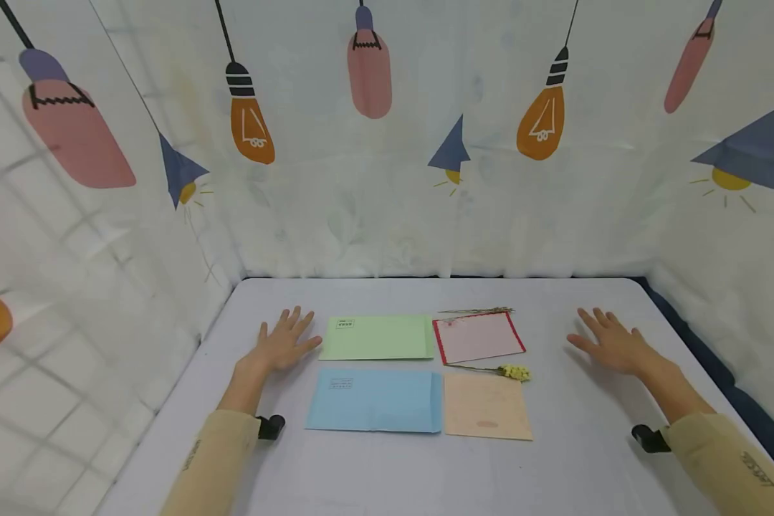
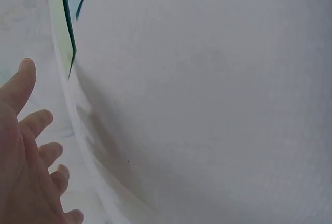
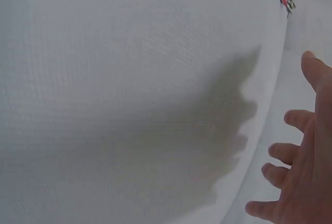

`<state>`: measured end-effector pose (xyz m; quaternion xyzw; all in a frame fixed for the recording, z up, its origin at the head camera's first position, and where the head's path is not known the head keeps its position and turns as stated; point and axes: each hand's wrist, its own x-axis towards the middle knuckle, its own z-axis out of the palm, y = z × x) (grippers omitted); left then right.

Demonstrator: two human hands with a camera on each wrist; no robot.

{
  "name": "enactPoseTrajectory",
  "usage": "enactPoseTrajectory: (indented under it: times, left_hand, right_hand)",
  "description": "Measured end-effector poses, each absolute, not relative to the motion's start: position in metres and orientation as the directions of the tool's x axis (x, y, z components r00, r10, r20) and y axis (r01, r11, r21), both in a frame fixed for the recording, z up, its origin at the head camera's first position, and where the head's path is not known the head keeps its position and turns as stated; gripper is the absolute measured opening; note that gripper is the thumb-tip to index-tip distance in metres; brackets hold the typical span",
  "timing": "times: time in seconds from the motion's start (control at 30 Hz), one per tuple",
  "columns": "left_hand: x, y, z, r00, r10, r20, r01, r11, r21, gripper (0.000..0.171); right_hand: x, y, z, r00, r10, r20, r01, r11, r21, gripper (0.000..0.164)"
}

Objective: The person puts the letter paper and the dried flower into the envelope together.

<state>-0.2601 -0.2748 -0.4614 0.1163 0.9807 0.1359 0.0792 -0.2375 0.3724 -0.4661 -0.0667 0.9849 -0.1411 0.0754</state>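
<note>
My left hand (image 1: 281,345) is spread palm down over the white table, its thumb tip at the left edge of a green envelope (image 1: 377,338). Below that lies a blue envelope (image 1: 377,401). On the right my right hand (image 1: 613,344) is spread too, holding nothing, with its shadow on the cloth in the right wrist view. Nearest to it is a pink card with a red border (image 1: 480,338). A thin dried sprig (image 1: 474,312) lies along the card's top edge, a yellow flower sprig (image 1: 512,373) along its bottom edge, above a peach envelope (image 1: 488,408).
The white table (image 1: 387,473) has rounded far corners. Behind and beside it hangs a white curtain (image 1: 400,215) printed with lamps and bulbs. A dark strip (image 1: 709,358) runs along the table's right edge. Black wrist mounts (image 1: 271,427) sit at both cuffs.
</note>
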Motion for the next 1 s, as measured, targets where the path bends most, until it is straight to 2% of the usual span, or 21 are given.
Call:
enactPoseTrajectory:
  times: [0.17, 0.43, 0.77, 1.0]
  left_hand:
    - [-0.261, -0.265, -0.458, -0.953, 0.275, -0.130, 0.221, 0.920, 0.325, 0.078]
    - [-0.260, -0.247, -0.458, -0.944, 0.315, -0.099, 0.268, 0.907, 0.326, 0.075]
    - [-0.251, -0.222, -0.453, -0.908, 0.419, 0.017, 0.400, 0.854, 0.332, 0.065]
    - [-0.244, -0.204, -0.451, -0.887, 0.461, 0.024, 0.441, 0.831, 0.339, 0.062]
  right_hand:
    - [-0.234, 0.366, -0.468, -0.979, -0.177, -0.102, -0.141, 0.947, -0.290, 0.085]
    - [-0.226, 0.357, -0.464, -0.980, -0.196, -0.038, -0.172, 0.924, -0.343, 0.074]
    - [-0.223, 0.340, -0.461, -0.966, -0.222, 0.134, -0.259, 0.866, -0.428, 0.043]
    - [-0.222, 0.326, -0.459, -0.965, -0.216, 0.150, -0.262, 0.852, -0.453, 0.037]
